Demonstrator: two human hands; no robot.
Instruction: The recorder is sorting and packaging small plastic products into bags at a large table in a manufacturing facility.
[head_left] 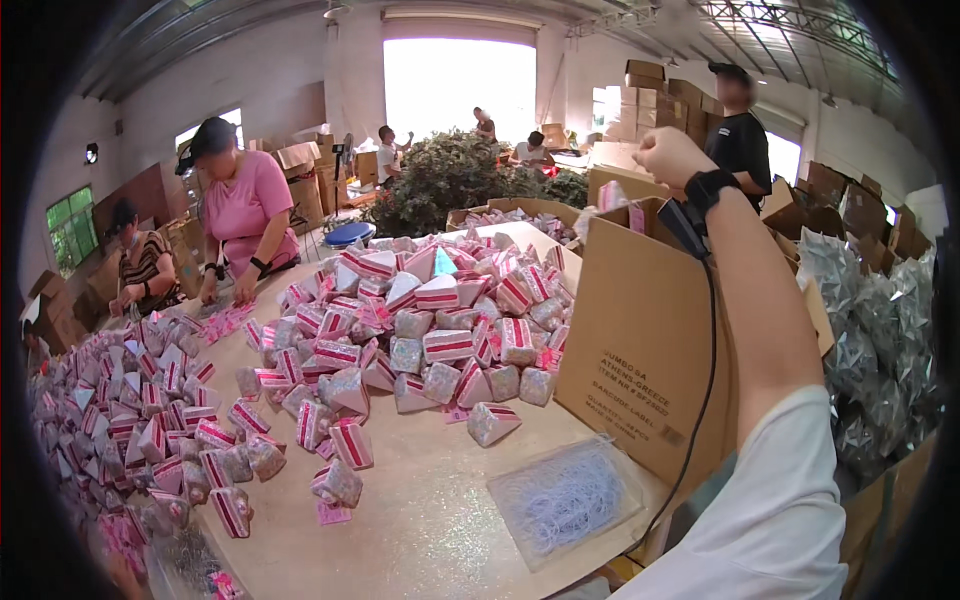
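My right hand (670,157) is raised over the far side of an open brown carton (650,340), its fingers curled closed. Whatever they may hold is too small to make out. Just below the fingers, at the carton's top edge, is a pink-and-white cake-slice ornament (611,196); whether it hangs from the hand I cannot tell. A black band with a cable (712,330) circles my right wrist. Left of the carton, a heap of cake-slice ornaments (450,345) in clear wrapping with pink tags covers much of the table (420,520). My left hand does not show.
A clear bag of pale shredded filler (570,495) lies before the carton. Another ornament heap (130,420) spreads along the left. Silvery wrapped pieces (865,330) pile up at right. A person in pink (245,205) handles tags across the table; another in black (740,140) stands beyond the carton.
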